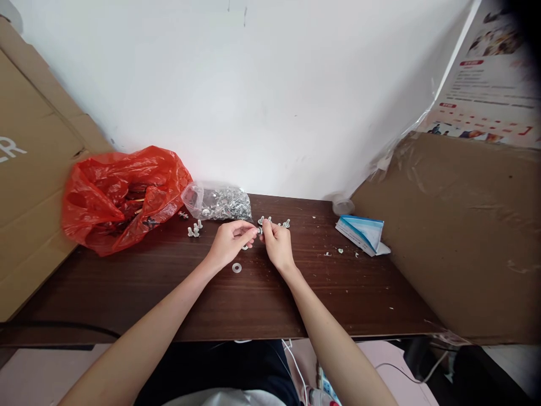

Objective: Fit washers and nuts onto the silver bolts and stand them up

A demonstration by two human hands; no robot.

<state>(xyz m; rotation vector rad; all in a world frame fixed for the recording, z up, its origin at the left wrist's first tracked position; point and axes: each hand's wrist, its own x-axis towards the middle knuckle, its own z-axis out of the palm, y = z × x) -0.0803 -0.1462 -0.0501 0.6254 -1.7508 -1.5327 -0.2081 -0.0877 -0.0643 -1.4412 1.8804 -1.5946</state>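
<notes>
My left hand and my right hand meet over the middle of the table. Their fingertips pinch a small metal bolt from both sides; much of it is hidden by the fingers. A flat washer lies on the wood below my left hand, and another washer shows partly under its fingers. Just behind my right hand stand several bolts. To the left of my hands, a small group of bolts rests on the table.
A clear bag of metal fasteners lies against the wall beside a red plastic bag. On the right are a blue-and-white packet, a clear round container and scattered scraps. Cardboard borders the dark wooden table.
</notes>
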